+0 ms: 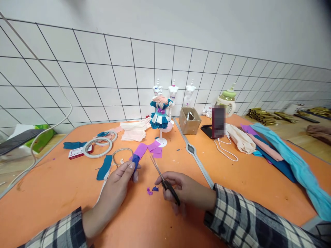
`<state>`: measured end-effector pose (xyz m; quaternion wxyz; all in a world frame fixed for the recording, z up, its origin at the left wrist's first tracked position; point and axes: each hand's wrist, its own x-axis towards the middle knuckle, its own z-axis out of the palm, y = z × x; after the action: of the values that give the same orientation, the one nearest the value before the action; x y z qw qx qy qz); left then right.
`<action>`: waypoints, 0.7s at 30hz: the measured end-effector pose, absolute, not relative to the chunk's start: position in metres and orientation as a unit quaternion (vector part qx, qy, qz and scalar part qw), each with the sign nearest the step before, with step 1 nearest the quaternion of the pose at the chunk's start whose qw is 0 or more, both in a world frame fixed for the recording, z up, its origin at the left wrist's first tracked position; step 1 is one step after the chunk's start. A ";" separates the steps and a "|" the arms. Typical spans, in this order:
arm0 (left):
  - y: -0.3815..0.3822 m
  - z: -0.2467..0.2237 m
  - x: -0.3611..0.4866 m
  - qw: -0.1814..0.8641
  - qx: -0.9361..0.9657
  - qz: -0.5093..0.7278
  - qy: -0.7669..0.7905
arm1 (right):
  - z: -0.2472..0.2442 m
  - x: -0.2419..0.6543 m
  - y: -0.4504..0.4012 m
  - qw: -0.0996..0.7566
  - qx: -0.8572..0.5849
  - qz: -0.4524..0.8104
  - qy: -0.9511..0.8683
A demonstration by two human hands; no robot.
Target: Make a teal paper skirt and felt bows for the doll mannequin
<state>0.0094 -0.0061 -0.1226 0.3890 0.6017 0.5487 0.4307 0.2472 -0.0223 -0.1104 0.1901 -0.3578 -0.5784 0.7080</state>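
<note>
Pinched between the thumb and fingers of my left hand (119, 181) is a folded dark blue crepe-paper piece (135, 160). A purple strip (141, 150) lies just beyond its upper end; whether they touch, I cannot tell. In my right hand (181, 187) are black-handled scissors (169, 191), their blades pointing up and away, apart from the blue piece. Small purple scraps (149, 191) and a blue scrap (155, 188) lie on the table between my hands. Beyond them, a small dress form (161, 113) wears a teal, white and pink ruffled dress with a purple bow.
White tape rolls (97, 148) and a teal strip (104, 167) lie left. At the back stand bare mini dress forms (190, 92) and a cardboard box (190, 120). Right are a phone (218, 122), a white cable (227, 151), a green-lidded bottle (227, 98) and coloured crepe sheets (289, 162).
</note>
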 end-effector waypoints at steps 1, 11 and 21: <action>-0.006 -0.122 0.010 0.383 0.610 0.426 0.547 | -0.110 0.247 -0.024 0.182 -0.371 0.668 -0.619; -0.012 -0.114 0.015 0.321 0.688 0.381 0.527 | -0.101 0.244 -0.031 0.210 -0.409 0.411 -0.787; -0.015 -0.109 0.020 0.312 0.706 0.357 0.526 | -0.100 0.243 -0.030 0.228 -0.414 0.407 -0.781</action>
<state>0.0196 -0.0146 -0.1086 0.3119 0.7060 0.5264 0.3566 0.2434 -0.0304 -0.0999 0.2285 -0.4144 -0.7814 0.4067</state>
